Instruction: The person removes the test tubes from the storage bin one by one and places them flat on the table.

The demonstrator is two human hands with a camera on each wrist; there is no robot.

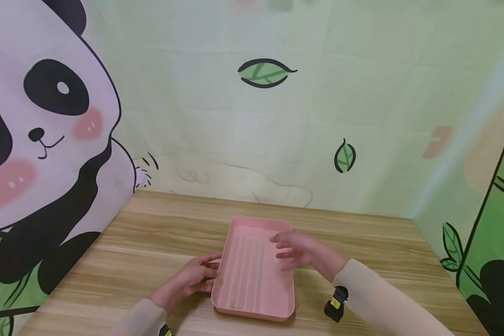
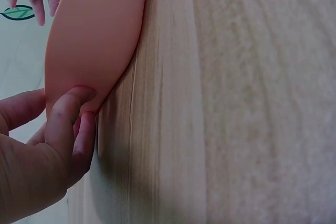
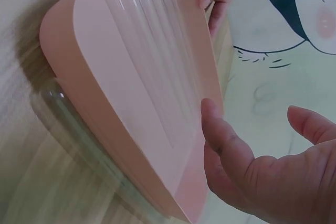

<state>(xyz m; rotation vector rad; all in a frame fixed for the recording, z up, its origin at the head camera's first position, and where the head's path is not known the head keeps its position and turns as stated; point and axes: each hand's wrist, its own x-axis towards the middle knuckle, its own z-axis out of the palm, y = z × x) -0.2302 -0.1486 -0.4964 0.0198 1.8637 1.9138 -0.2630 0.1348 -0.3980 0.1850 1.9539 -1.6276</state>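
A pink rectangular tray [image 1: 277, 289] lies on the wooden table, its long side running away from me. Several clear, tube-like pieces [image 1: 245, 275] lie side by side along its left part; the right wrist view shows these see-through tubes [image 3: 152, 35] too. My left hand [image 1: 195, 275] is at the tray's left side, its bent fingers touching the outer wall [image 2: 100, 35] in the left wrist view. Over the right rim hovers my right hand [image 1: 298, 249], fingers loosely bent and apart, holding nothing. A blurred clear tube-like shape [image 3: 89, 140] runs along the tray's outer side.
The wooden table [image 1: 159, 233] extends around the tray. Behind it hangs a pale green cloth wall [image 1: 210, 116] with leaf drawings, and a large panda picture [image 1: 54, 140] covers the left side. A small black device with a yellow mark [image 1: 336, 303] sits at the right wrist.
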